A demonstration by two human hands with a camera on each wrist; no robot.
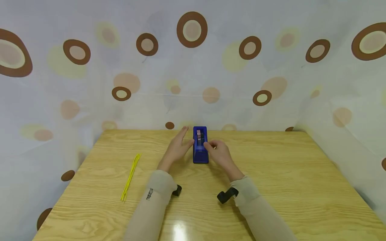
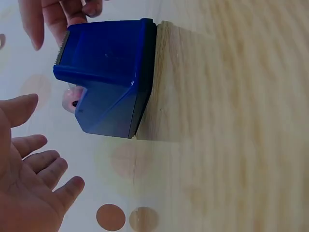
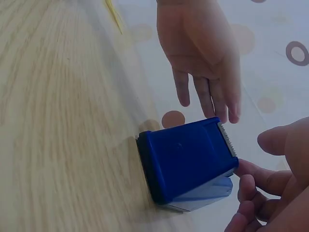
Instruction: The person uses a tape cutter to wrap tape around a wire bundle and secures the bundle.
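A blue tape dispenser [image 1: 200,156] stands on the wooden table, near its far edge. Its metal cutter [image 3: 227,140] has a toothed edge, and a pinkish tape roll [image 1: 198,135] sits inside the body. Left of the dispenser is my left hand [image 1: 177,149], fingers fairly straight and spread, thumb pointing at its side; the palm [image 2: 24,188] holds nothing. On the other side, my right hand [image 1: 221,154] has its fingers loosely bent. Its index fingertip lies right at the dispenser's cutter end in the right wrist view, with the thumb apart from it.
A bundle of thin yellow strings [image 1: 131,177] lies on the table [image 1: 193,214], left of my left forearm. Behind and at the sides hangs a pale cloth [image 1: 211,67] with brown rings and dots. Black wrist cameras [image 1: 227,195] stick out from both sleeves.
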